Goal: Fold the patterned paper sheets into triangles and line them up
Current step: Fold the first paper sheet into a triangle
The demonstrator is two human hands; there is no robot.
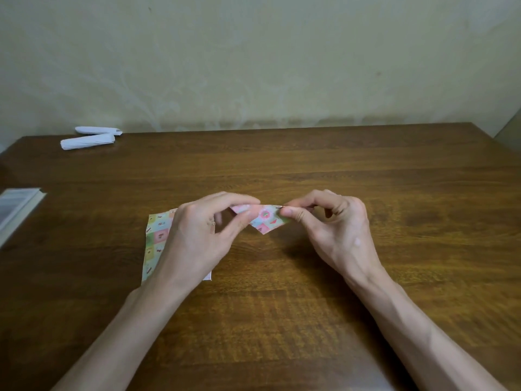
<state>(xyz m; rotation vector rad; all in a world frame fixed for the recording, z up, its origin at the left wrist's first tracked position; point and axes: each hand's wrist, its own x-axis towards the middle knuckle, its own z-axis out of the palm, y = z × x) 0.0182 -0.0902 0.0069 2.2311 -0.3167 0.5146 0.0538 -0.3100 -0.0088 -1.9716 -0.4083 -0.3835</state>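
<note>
A small patterned paper [263, 218], pink and green squares, is folded into a downward-pointing triangle and held just above the table. My left hand [203, 235] pinches its left corner between thumb and fingers. My right hand [327, 224] pinches its right corner with thumb and forefinger. A flat stack of patterned sheets [155, 244] lies on the table under my left wrist, partly hidden by it.
The brown wooden table [310, 306] runs back to a pale wall. Two white rolled paper pieces [90, 138] lie at the far left. A white and grey flat object [14, 210] sits at the left edge.
</note>
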